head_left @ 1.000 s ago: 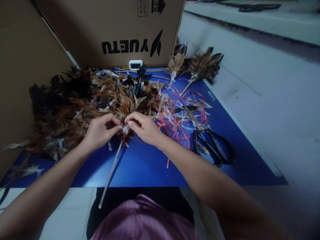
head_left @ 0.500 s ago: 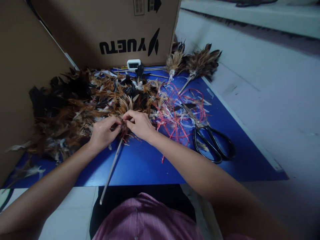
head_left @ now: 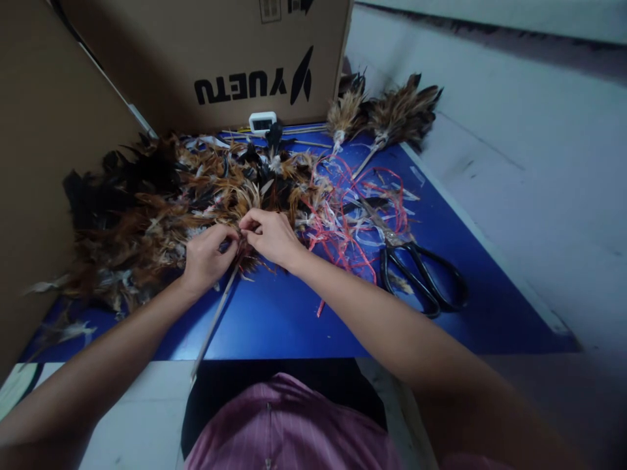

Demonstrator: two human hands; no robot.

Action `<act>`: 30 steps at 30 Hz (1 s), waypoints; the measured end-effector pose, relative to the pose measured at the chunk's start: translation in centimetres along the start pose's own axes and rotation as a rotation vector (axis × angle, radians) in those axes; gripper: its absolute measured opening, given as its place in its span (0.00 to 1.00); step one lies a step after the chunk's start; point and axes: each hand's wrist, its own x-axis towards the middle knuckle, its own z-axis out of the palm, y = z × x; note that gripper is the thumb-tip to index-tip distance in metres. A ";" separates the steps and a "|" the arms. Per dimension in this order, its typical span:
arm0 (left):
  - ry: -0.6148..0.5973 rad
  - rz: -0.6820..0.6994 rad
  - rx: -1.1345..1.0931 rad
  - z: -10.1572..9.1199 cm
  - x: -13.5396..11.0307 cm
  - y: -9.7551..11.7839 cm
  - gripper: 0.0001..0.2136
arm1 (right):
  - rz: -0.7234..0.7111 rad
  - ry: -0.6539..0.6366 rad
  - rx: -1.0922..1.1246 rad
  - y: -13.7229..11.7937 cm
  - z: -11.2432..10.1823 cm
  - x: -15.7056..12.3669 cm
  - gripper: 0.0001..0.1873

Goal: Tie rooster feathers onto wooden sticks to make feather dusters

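While the left hand and right hand pinch the base of a feather bundle, their fingers closed together, whatever else the tips hold is too small to tell. The bundle, over the blue desk, has a stick slanting past the near edge; scissors lie beside tangled red string.

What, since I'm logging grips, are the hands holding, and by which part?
The left hand and right hand appear to pinch the thin stick at its far, feather-covered end; exact contact is hidden.
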 end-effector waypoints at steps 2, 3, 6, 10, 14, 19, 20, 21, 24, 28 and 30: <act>0.019 0.011 -0.004 -0.2 0.1 0.3 0.02 | 0.000 0.045 -0.027 -0.3 -0.1 -0.3 0.05; 0.035 0.023 -0.006 -0.3 0.2 0.4 0.01 | -0.004 0.069 -0.036 -0.4 -0.2 -0.5 0.05; 0.074 0.062 -0.002 -1.2 0.3 1.1 0.01 | -0.011 0.125 0.005 -1.0 -0.3 -0.9 0.05; 0.084 0.060 0.019 -2.6 0.0 1.6 0.01 | -0.014 0.123 0.165 -1.1 0.1 -1.4 0.08; 0.060 0.040 0.037 -2.9 -0.8 1.4 0.02 | -0.017 0.075 0.197 -0.8 0.8 -1.7 0.09; 0.103 0.001 -0.017 -2.1 -1.7 0.8 0.03 | -0.043 0.057 0.058 -0.8 0.9 -1.6 0.08; 0.113 -0.004 -0.027 -1.9 -1.9 0.6 0.03 | -0.046 0.050 0.027 -0.8 0.9 -1.5 0.08; 0.118 -0.009 -0.038 -1.7 -2.1 0.4 0.04 | -0.043 0.039 0.000 -0.9 0.9 -1.5 0.08; 0.130 -0.039 -0.069 -1.1 -2.5 -0.4 0.05 | -0.028 -0.007 -0.060 -0.8 1.0 -1.2 0.08; 0.172 -0.046 -0.054 -0.5 -2.9 -1.4 0.07 | -0.024 -0.061 -0.084 -0.7 1.3 -0.8 0.10; 0.176 -0.049 -0.037 -0.5 -2.8 -1.6 0.06 | -0.030 -0.090 -0.087 -0.7 1.3 -0.5 0.11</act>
